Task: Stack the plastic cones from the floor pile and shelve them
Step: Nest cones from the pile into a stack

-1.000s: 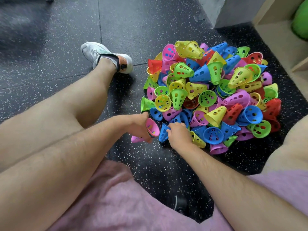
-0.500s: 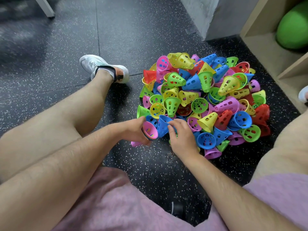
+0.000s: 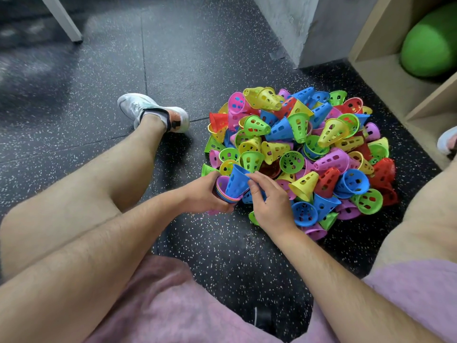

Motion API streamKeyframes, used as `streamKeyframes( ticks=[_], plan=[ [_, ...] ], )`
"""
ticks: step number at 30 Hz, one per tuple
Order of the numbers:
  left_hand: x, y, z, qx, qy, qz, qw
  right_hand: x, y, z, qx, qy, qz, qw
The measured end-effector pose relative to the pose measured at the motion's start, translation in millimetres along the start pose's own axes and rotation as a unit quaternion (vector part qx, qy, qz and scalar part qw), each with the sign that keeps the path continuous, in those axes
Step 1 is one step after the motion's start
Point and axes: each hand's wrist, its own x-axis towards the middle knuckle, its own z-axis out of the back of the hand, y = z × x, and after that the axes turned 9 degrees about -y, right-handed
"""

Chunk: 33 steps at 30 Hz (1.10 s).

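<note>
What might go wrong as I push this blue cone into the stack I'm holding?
The blue cone enters the stack at a tilt, so it may jam. The left hand grips only the stack's side, so pressing with the right hand could make it slip. The pile may topple.

A gym: speckled rubber floor, training cones, shelf (green ball inside).

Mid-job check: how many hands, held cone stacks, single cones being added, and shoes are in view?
Hands: 2, left hand, right hand
Nested stack of multicoloured plastic cones, in left hand: 1
Blue perforated plastic cone, in right hand: 1
White shoes: 2, left shoe, right shoe
Total: 6
</note>
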Motion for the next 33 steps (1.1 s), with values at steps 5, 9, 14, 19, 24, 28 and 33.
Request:
streamKeyframes(
  ticks=[5, 9, 14, 19, 24, 28, 33],
  plan=[
    [-0.8, -1.5, -2.2, -0.043, -0.019, -0.001, 0.999, -0.2, -4.0, -6.3, -0.019, 0.036, 0.016, 0.999],
    [-1.3, -1.4, -2.0, -0.081, -0.035, -0.002, 0.996, -1.9, -0.9, -8.7, -0.005, 0.102, 0.009, 0.995],
    [1.9, 7.9, 2.0, -0.043, -0.01, 0.031, 0.999, -3.5, 0.2, -16.3, -0.036, 0.188, -0.021, 0.981],
    [-0.5, 12.9, 8.6, 0.0, 0.007, 0.055, 0.998, 12.3, -10.9, -35.4, -0.163, 0.214, -0.022, 0.963],
    [0.1, 13.9, 15.5, 0.022, 0.001, 0.077, 0.997, 26.2, -17.3, -53.8, -0.283, 0.278, 0.039, 0.917],
    [1.6, 16.9, 18.8, 0.027, 0.001, 0.075, 0.997, 35.0, -16.9, -69.4, -0.369, 0.317, 0.094, 0.869],
    [8.4, 28.3, 18.5, 0.029, 0.009, 0.075, 0.997, 42.5, -19.3, -82.5, -0.425, 0.324, 0.11, 0.838]
  ],
)
